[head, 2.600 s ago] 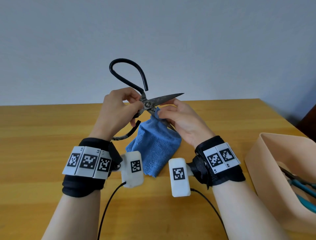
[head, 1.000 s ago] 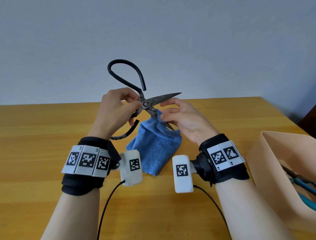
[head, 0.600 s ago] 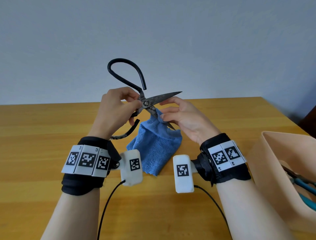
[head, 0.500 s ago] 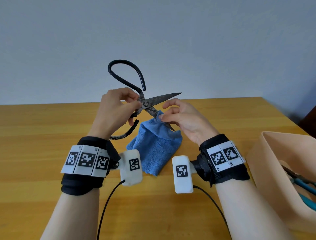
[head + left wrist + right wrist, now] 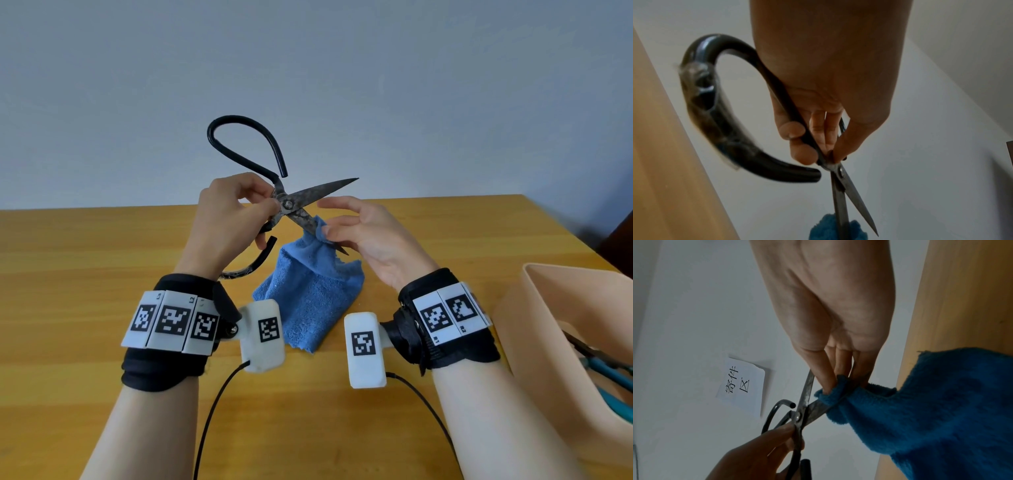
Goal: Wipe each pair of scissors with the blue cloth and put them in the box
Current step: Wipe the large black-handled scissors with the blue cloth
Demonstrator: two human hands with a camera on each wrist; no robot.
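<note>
My left hand (image 5: 233,219) grips large black-handled scissors (image 5: 291,205) near the pivot and holds them above the table with the blades spread apart. In the left wrist view its fingers (image 5: 797,129) curl round the handle shank of the scissors (image 5: 840,173). My right hand (image 5: 363,229) pinches the blue cloth (image 5: 308,291) round the lower blade. The right wrist view shows the cloth (image 5: 931,410) folded over that blade (image 5: 818,408), with the right fingers (image 5: 830,374) squeezing it. The rest of the cloth hangs down to the table.
A beige box (image 5: 561,329) stands at the right edge of the wooden table (image 5: 85,274), holding other scissors with teal handles (image 5: 609,373). Cables run from the wrist cameras toward me. A grey wall with a paper label (image 5: 742,386) rises behind the table.
The right hand has slid the pinched cloth a short way along the lower blade, away from the pivot. The left hand keeps its grip and the scissors stay in place.
</note>
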